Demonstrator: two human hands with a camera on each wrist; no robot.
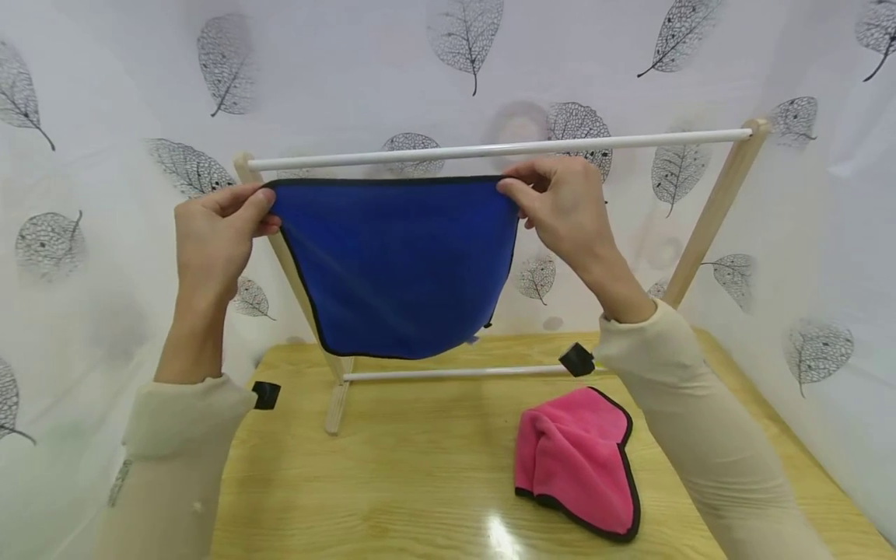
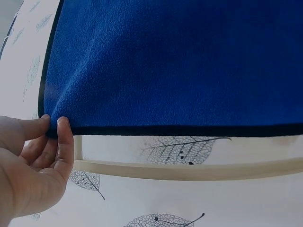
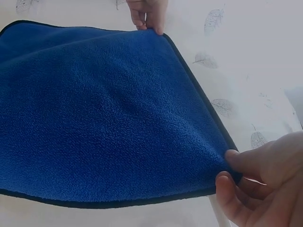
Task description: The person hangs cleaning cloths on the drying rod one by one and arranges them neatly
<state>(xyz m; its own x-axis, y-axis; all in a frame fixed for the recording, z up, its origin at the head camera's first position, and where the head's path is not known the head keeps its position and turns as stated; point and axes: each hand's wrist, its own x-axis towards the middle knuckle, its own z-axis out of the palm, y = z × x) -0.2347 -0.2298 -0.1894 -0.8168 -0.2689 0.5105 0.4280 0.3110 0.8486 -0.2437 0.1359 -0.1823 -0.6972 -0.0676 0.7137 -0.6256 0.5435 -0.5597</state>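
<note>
A blue towel (image 1: 399, 264) with black edging hangs stretched between both hands, in front of a rack's white top rod (image 1: 448, 152). My left hand (image 1: 217, 233) pinches its upper left corner between thumb and fingers. The upper right corner is pinched by my right hand (image 1: 563, 206), just below the rod. In the left wrist view, the left hand (image 2: 40, 165) grips the towel's black-edged corner. The right wrist view shows the right hand (image 3: 265, 182) holding one corner, with the other hand at the far corner. The towel's lower edge hangs free above the table.
A crumpled pink towel (image 1: 577, 459) with black edging lies on the wooden table (image 1: 378, 482), front right. The rack has wooden side posts (image 1: 717, 210) and a lower white rod (image 1: 455, 373). Behind it hangs a white curtain (image 1: 336, 70) with leaf prints.
</note>
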